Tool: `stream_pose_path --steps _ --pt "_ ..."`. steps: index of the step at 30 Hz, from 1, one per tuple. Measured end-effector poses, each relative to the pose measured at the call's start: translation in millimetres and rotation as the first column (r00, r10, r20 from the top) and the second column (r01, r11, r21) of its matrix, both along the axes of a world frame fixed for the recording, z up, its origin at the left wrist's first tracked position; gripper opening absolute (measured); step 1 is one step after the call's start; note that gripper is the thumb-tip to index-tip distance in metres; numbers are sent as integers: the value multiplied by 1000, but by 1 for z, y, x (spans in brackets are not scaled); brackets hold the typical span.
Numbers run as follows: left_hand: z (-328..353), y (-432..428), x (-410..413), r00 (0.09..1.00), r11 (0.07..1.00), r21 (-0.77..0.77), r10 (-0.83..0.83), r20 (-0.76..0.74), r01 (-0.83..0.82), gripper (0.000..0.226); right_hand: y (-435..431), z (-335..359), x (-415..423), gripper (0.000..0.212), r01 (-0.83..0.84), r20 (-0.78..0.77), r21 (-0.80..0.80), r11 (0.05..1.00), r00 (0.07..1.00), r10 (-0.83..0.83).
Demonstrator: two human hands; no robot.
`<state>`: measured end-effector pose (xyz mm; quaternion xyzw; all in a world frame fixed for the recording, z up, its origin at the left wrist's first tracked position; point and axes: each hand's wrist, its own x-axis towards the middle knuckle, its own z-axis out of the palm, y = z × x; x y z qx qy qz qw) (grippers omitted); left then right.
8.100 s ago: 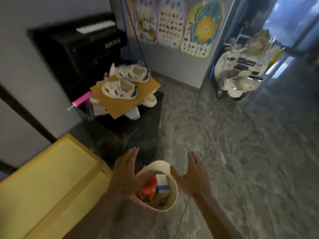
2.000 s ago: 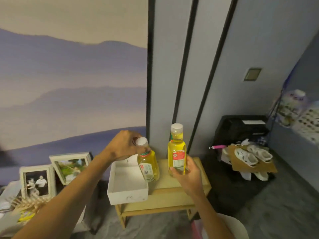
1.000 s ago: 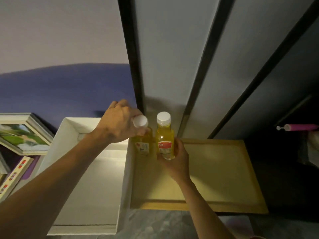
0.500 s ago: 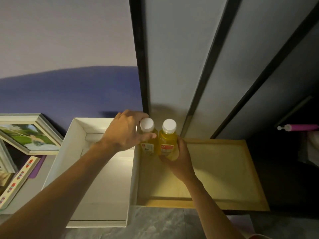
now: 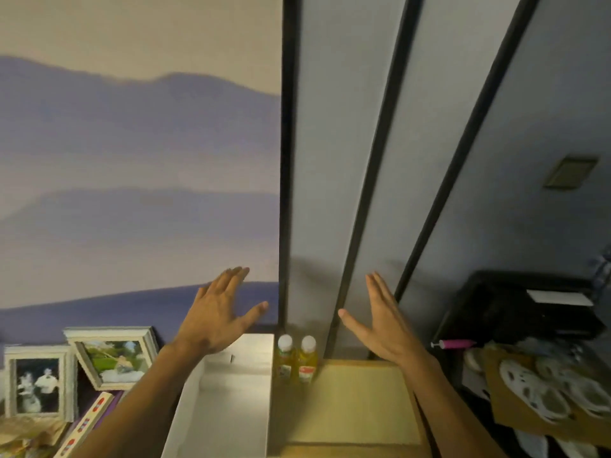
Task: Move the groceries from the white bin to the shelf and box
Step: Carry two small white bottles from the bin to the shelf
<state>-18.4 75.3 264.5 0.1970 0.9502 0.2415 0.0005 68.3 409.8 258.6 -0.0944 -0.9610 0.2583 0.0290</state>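
Left hand: my left hand [image 5: 215, 317] is raised with fingers spread flat and nothing in it, hovering above the far end of the box.
Right hand: my right hand [image 5: 385, 320] is likewise spread and free of any load, lifted above the far edge of the shelf.
Bottles: two yellow bottles [image 5: 297, 360] with white caps stand upright, touching side by side, below and between my hands, apart from both.
Shelf: I see the bottles at the far left corner of the yellow shelf [image 5: 350, 404], against the wall, under my right forearm.
Box: the white box [image 5: 228, 395] lies under my left forearm, its wall just beside the left bottle.
Frames: two photo frames [image 5: 76, 368] lean to the left of my left arm.
Shoes: white shoes [image 5: 542, 388] on cardboard lie to the right of my right arm.
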Motion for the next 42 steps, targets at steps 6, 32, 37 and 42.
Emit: stream_pose_path --steps 6,32,37,42 --pt "84 -40 44 986 996 21 84 -143 -82 106 -38 91 13 113 -112 -100 78 991 988 119" --pt "42 -448 450 312 313 -1 949 -40 -950 116 -584 61 119 102 -950 28 -21 313 312 950" --pt "1 -518 475 269 270 -33 962 39 -962 100 -684 24 137 108 -975 107 -13 221 218 970" --pt "-46 -571 476 206 214 -45 969 135 -976 101 -765 -16 136 107 -991 217 4 134 131 967"
